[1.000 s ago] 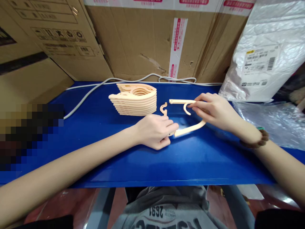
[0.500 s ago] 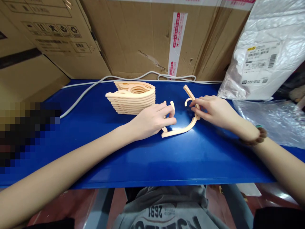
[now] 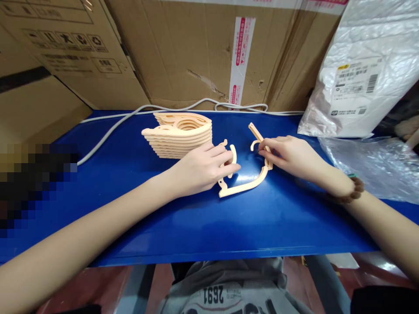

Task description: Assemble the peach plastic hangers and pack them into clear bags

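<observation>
A cream plastic folding hanger (image 3: 244,187) lies on the blue table, its parts swung out at angles to one another. My right hand (image 3: 284,152) pinches it just above a hinge, beside its small hook (image 3: 253,145). At the near left end of that hanger, my left hand (image 3: 207,168) has its fingers closed round a cream piece with a curved part (image 3: 233,158); the fingers partly hide where it meets the long arm. Just behind my left hand stands a neat stack of folded cream hangers (image 3: 180,138).
Cardboard boxes (image 3: 193,52) wall off the back and left of the blue table (image 3: 183,231). A white cable (image 3: 111,131) runs along the back. On the right are a white parcel bag (image 3: 347,91) and clear plastic wrap (image 3: 369,170).
My left hand has tilted the cream piece, and more of its curved part shows. The hanger has shifted slightly towards me; my right hand keeps its pinch.
</observation>
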Tool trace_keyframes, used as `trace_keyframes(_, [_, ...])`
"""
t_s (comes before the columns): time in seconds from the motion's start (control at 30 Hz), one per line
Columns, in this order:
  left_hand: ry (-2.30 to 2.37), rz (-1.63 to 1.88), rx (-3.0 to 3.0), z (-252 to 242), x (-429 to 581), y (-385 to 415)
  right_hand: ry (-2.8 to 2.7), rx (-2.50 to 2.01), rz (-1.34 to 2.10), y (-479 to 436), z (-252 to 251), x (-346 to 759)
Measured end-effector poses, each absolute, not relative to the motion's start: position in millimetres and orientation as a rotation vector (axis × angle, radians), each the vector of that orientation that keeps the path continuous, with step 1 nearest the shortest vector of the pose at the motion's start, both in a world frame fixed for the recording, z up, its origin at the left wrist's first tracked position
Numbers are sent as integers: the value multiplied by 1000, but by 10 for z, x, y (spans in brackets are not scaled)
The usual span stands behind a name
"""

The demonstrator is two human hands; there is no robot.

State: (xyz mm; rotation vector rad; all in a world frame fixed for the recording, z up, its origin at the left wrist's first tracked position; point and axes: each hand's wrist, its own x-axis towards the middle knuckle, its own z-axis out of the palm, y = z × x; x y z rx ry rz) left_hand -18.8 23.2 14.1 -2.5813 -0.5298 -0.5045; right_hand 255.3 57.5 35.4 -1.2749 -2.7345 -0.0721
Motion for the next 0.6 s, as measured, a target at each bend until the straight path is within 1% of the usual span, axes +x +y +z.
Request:
trace_keyframes(0.23, [-597,-453,-2728,92,-172,251,-2720,-1282,-71,548,357,2515])
trace_keyframes(0.6, [-683,-557,-2716,156,-109,124,-2717,-1313,-68,552,355,2530])
